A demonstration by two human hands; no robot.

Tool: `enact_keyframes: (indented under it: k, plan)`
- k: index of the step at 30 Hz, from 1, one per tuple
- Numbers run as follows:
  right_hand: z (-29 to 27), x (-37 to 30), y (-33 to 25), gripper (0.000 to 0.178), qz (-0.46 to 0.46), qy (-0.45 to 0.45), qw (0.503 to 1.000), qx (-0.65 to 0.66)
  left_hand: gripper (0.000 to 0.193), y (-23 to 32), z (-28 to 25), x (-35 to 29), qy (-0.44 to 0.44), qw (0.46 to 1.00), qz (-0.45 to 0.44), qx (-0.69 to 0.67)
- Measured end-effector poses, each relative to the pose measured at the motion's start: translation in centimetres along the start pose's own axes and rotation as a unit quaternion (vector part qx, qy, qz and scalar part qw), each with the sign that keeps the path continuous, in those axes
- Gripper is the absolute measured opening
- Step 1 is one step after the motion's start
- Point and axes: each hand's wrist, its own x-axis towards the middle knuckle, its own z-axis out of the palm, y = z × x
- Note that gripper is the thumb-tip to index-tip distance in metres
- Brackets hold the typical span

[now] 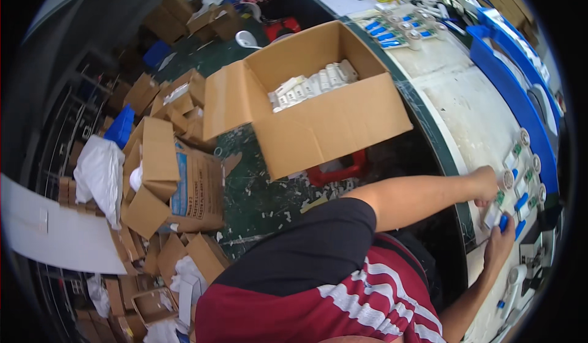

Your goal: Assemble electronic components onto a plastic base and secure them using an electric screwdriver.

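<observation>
The units (522,187) being handled are spread on the desk (453,92), just beside the lower end of the blue bin (534,125). A blue piece (503,223) is gripped by the right hand (501,237), below the bin's lower end. The left hand (486,184) is held with fingers curled by a white disc (507,179), left of that end; whether anything is grasped in it cannot be told.

The work is judged to be part-way. Blue pieces and discs are already laid out in the near group, but all of it lies loose, so handling appears left to be done there. Which step is finished on any unit cannot be told.

Four discs and four blue pieces, the gripped one included, are counted in the near group. A second batch (386,36) is set left of the bin's upper end, too crowded to be counted surely. One large carton (331,125) is seen well left of the bin, partly filled with white packs (312,86); several are made out, some hidden. Farther left, many smaller cartons (205,187) are stacked, overlapping beyond a sure count.
</observation>
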Motion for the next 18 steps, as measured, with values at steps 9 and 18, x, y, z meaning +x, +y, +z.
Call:
enact_keyframes:
  k: [9,18]
  plan:
    - [-0.9,2.7,1.2,0.043,0.042,-0.045,0.987,-0.149,0.013,-0.5,2.8,-2.0,0.138,0.890,0.144,0.409]
    - [2.7,2.6,-1.8,0.033,0.062,-0.091,0.990,0.082,0.030,0.4,0.0,-6.9,0.115,0.986,0.083,-0.093]
